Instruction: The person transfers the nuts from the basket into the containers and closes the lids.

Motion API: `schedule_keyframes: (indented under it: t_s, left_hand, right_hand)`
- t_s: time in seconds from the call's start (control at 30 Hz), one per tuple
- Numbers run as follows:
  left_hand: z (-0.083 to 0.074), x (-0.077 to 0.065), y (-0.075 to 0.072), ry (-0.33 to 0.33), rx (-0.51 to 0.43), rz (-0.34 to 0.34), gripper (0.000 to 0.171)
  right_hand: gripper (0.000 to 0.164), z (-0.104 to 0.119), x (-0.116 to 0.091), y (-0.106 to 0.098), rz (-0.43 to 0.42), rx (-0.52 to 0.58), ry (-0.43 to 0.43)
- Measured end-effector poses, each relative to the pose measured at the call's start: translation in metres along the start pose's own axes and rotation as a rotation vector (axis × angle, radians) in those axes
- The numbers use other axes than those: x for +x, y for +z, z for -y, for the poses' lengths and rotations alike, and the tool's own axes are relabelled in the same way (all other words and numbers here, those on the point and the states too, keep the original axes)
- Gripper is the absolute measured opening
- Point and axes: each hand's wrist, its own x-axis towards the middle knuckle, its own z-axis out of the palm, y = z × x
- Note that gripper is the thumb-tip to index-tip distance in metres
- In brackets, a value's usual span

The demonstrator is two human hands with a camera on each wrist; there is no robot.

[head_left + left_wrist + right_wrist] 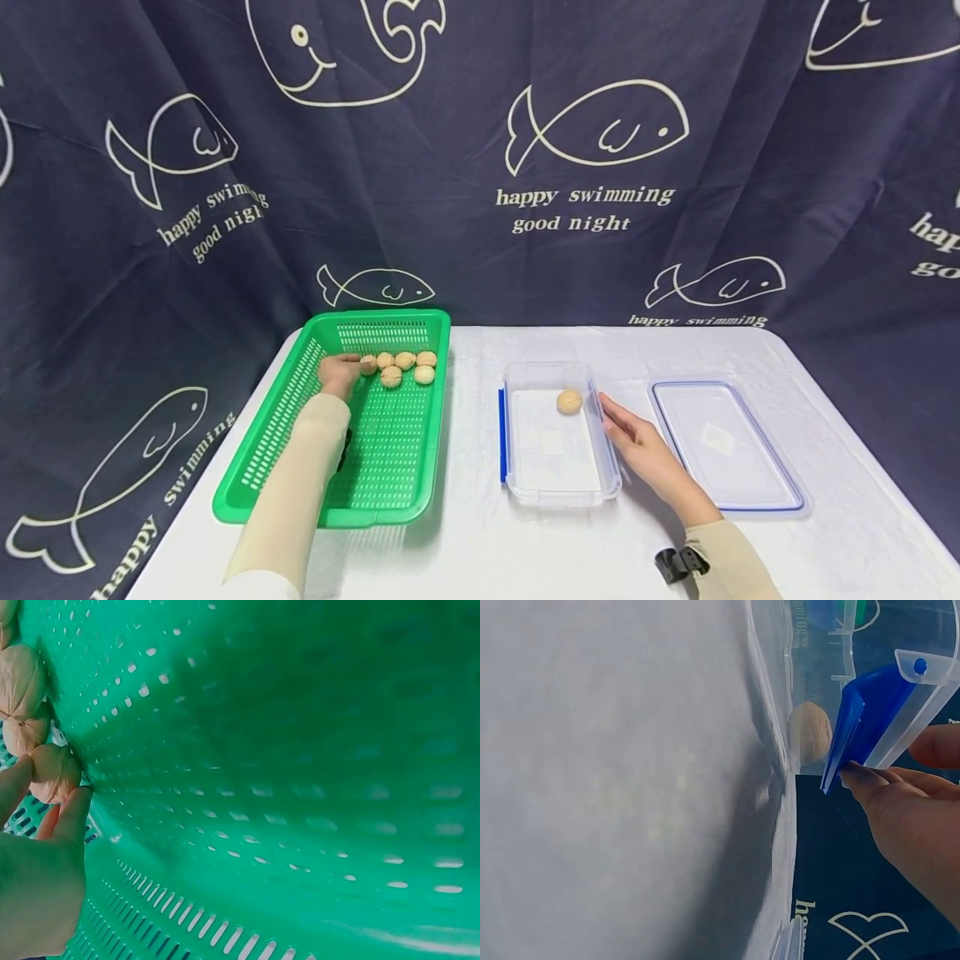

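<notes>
In the head view my left hand [340, 375] reaches into the green basket [438, 433] and pinches a walnut [367, 365] at the left end of a row. The left wrist view shows thumb and fingertips around that walnut [55, 774], with other walnuts [21, 682] beyond it. My right hand [645, 450] touches the right side of the clear plastic box [551, 494] from outside. Seen from the right wrist, its fingertips lie at the blue latch [866, 712] and near the rim. One walnut [569, 402] sits inside the box, toward the far right.
A clear lid with a blue seal [727, 446] lies flat right of the box. White cloth [480, 550] covers the table. Behind it hangs a dark blue curtain [465, 167] with fish drawings. Several more walnuts [405, 360] lie at the basket's far end.
</notes>
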Motion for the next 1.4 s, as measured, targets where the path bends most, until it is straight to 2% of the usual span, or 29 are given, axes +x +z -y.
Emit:
schedule_keyframes:
  t_s: [0.4,0.67,0.93,1.2,1.4]
  left_hand:
    - [-0.002,0.0,-0.002,0.015,-0.011,-0.022,0.041]
    - [-0.004,0.001,-0.005,0.032,-0.074,-0.021,0.04]
    - [-0.011,0.0,-0.01,0.065,-0.097,-0.023,0.036]
    - [-0.021,-0.005,-0.013,0.08,-0.202,0.029,0.04]
    - [-0.031,-0.006,-0.008,0.111,-0.21,0.072,0.041]
  right_hand:
    - [0.049,0.004,0.0,0.0,-0.004,-0.005,0.021]
    - [0.049,0.003,0.001,0.0,0.004,0.02,0.015]
    - [0.05,0.001,0.0,0.0,0.003,0.054,-0.009]
    - [0.051,-0.003,0.001,0.002,0.002,0.049,0.003]
    - [0.051,-0.004,0.001,0.003,-0.001,0.046,-0.004]
